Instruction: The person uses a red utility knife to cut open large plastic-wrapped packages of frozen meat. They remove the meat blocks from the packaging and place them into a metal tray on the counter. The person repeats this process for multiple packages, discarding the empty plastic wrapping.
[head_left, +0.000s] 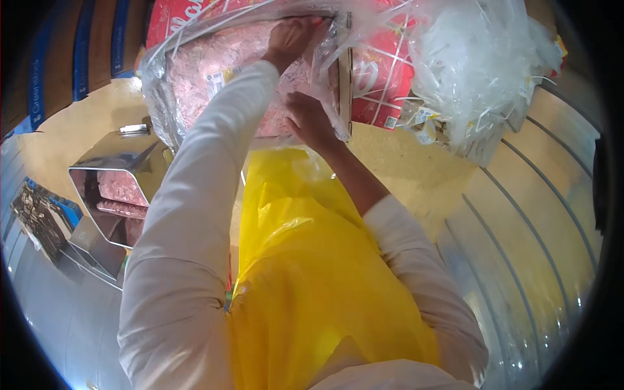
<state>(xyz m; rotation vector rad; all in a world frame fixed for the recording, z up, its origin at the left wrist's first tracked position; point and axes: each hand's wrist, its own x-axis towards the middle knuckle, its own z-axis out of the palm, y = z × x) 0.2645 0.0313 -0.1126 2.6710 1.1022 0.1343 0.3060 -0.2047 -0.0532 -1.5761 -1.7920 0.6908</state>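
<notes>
A slab of pink minced-looking meat [214, 55] lies in an open cardboard box [345, 97], with a clear plastic liner [156, 97] folded out around its sides. A small printed label [220, 80] shows on the meat. My left hand [290, 40] reaches over to the far right corner, its fingers curled against the liner and the meat's edge; what they grip is hidden. Nearer me, my right hand [313, 122] rests at the box's near right side, thumb and fingers apart, touching the meat and liner.
Red printed boxes [383, 81] lie behind and to the right, beside a heap of crumpled clear plastic [474, 71]. To the left stands a shiny metal bin [107, 166] holding pink meat. Brown boxes with blue bands [62, 65] line the far left. My yellow apron [312, 260] hangs below.
</notes>
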